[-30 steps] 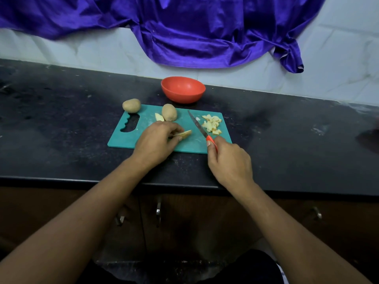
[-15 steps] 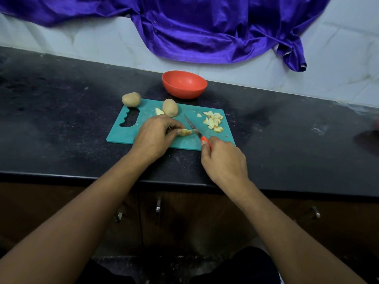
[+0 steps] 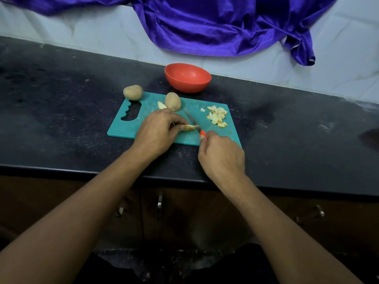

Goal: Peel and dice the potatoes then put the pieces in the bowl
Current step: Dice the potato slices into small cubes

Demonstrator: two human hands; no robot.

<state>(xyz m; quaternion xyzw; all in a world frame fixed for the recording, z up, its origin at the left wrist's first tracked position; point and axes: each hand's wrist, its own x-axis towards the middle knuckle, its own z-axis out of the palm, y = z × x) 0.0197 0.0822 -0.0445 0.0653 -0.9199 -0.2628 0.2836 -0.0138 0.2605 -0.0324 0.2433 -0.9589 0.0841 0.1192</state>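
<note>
White tiled wall [image 3: 61, 31] at the back, with a purple satin cloth [image 3: 225, 23] draped down it. Black stone counter [image 3: 61, 119], dusty and smeared, sits over dark brown cabinet doors [image 3: 41, 201] with metal handles. Teal cutting board [image 3: 147, 132] lies near the counter's front edge. Red bowl [image 3: 187, 77] stands just behind it. Left hand [image 3: 156, 133], fingers curled, pins a potato piece [image 3: 188, 128] to the board. Right hand [image 3: 221, 156] is closed round the knife [image 3: 192, 121], blade against that piece. One whole potato [image 3: 132, 92] sits at the board's far left corner, a second potato [image 3: 172, 101] on the board. Diced pieces [image 3: 217, 116] are heaped at the right end.
</note>
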